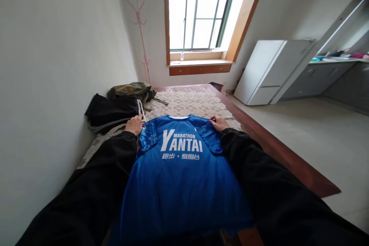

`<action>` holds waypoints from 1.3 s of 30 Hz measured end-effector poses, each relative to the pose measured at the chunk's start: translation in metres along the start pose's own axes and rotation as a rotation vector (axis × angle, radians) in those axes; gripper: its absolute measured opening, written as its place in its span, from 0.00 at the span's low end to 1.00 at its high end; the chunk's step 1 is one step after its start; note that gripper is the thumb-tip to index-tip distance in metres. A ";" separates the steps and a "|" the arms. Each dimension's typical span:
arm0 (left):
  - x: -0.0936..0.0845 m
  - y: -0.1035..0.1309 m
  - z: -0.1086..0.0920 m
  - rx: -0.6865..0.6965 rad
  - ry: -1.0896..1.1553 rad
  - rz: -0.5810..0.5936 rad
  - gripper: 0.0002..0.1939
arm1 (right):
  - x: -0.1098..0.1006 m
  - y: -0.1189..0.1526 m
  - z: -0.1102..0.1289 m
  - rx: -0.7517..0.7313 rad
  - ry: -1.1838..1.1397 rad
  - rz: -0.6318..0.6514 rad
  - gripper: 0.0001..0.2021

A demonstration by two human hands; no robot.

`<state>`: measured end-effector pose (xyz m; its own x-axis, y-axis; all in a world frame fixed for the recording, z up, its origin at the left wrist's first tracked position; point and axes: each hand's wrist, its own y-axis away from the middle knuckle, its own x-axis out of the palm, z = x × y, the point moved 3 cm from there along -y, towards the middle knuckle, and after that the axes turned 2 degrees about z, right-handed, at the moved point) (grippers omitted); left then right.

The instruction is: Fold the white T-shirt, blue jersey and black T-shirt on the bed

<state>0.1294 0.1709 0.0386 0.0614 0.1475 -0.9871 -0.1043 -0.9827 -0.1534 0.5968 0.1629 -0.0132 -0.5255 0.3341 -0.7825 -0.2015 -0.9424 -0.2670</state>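
Note:
A blue T-shirt [184, 184] with white lettering lies spread out, its white-edged collar pointing away from me and its hem toward me. Both sleeves are folded inward over the front. My left hand [135, 124] is closed on the shirt's left shoulder, beside the folded patterned sleeve. At the right shoulder my right hand [219, 123] pinches the fabric between thumb and fingers. Beneath the shirt is a cream lace cloth [190, 102] on a reddish wooden table [259, 138].
Black folded clothing [112, 111] and an olive backpack [131, 90] rest at the back left, by the wall. Beyond the table stand a pink coat rack [141, 34], a window with a sill [201, 62] and a white refrigerator [268, 65]. A grey counter [325, 73] is far right.

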 end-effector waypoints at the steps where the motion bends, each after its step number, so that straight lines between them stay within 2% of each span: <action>1: 0.010 0.002 0.000 0.000 0.009 -0.011 0.18 | 0.008 0.003 -0.007 0.004 0.010 -0.006 0.12; 3: 0.025 0.007 0.002 -0.009 0.021 -0.045 0.23 | 0.017 0.007 -0.018 -0.018 0.020 -0.021 0.19; 5: 0.034 0.011 0.003 0.015 0.075 -0.091 0.23 | 0.019 0.010 -0.026 -0.070 0.021 -0.025 0.23; 8: 0.045 0.017 0.000 0.108 0.183 -0.113 0.19 | 0.020 0.016 -0.034 -0.176 0.027 0.007 0.21; 12: 0.066 0.025 -0.010 0.142 0.196 -0.022 0.25 | 0.028 0.027 -0.040 -0.352 0.130 0.110 0.17; 16: 0.081 0.035 -0.015 0.142 0.111 0.101 0.32 | 0.033 0.031 -0.042 -0.357 0.184 0.184 0.19; 23: 0.076 0.037 -0.009 0.241 0.071 0.176 0.34 | 0.016 0.018 -0.049 -0.272 0.175 0.130 0.09; 29: 0.075 0.037 -0.009 0.242 0.108 0.183 0.34 | 0.008 0.011 -0.052 -0.221 0.198 0.113 0.09; 39: 0.074 0.037 -0.005 0.257 0.206 0.185 0.37 | -0.005 0.007 -0.036 -0.190 0.370 0.166 0.07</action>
<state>0.1354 0.1452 -0.0395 0.2135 -0.0807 -0.9736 -0.3761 -0.9266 -0.0057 0.6281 0.1536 -0.0314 -0.1997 0.1815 -0.9629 0.0343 -0.9808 -0.1920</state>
